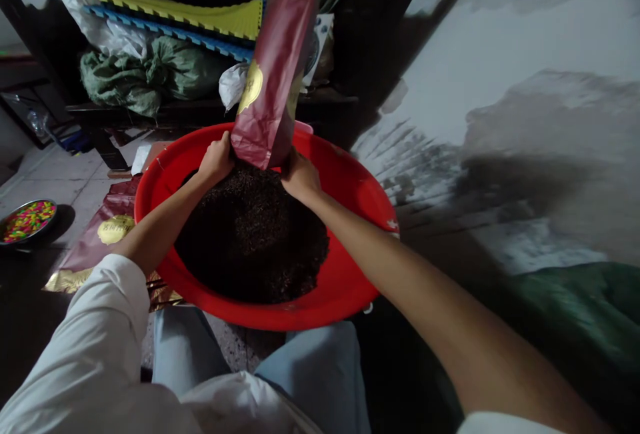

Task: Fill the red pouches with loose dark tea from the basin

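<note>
**Maroon foil bag [273, 67] tilted mouth-down in my hands over a red plastic basin [345, 184]**

A heap of dark loose tea [250, 237] fills the middle of the basin, and the bag's lower end meets its top between my hands. The mouth itself is hidden. My left hand [216, 159] is closed on the bag's lower left edge and my right hand [300, 177] on its lower right edge, with most of my fingers out of sight behind the foil. The frame cuts off the top of this bag.

There are two bags: this one and a second maroon foil bag [100, 237] lying flat on the floor, its far side tucked beside the basin. Beyond the basin, a dark shelf [200, 113] carries a green sack [145, 77] and two foam mats [175, 17], one yellow, one blue. At far left on the floor sits one round dish [27, 221] of bright pieces too small to make out.
</note>
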`<state>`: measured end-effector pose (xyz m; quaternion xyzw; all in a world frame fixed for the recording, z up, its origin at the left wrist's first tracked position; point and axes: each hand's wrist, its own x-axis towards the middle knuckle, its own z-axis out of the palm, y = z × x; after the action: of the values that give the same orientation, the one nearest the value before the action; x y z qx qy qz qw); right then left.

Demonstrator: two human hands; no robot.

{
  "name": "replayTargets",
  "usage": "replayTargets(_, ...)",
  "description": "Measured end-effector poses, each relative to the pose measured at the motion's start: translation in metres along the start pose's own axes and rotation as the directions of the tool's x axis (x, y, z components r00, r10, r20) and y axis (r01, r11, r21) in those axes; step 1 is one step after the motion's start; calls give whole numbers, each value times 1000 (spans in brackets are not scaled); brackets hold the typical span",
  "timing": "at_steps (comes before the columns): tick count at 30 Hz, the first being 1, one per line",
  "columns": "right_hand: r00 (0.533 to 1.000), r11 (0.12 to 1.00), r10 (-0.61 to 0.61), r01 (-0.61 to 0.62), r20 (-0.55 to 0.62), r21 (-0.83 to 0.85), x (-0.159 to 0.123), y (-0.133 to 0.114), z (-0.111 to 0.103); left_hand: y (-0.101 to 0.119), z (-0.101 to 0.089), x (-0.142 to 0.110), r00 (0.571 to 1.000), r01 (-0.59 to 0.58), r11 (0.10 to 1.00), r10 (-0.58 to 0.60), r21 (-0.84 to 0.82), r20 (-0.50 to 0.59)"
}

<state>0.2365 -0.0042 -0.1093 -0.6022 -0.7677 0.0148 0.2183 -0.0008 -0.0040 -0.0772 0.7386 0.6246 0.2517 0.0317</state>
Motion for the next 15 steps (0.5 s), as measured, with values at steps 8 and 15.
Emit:
replayTargets(8,995,963,-64,80,71,-258,43,25,16,-32,22,6,980,70,902,-142,425,140)
replayTargets(15,977,950,-55,115,205,-292,52,25,68,-50,34,7,935,93,877,-239,472,260)
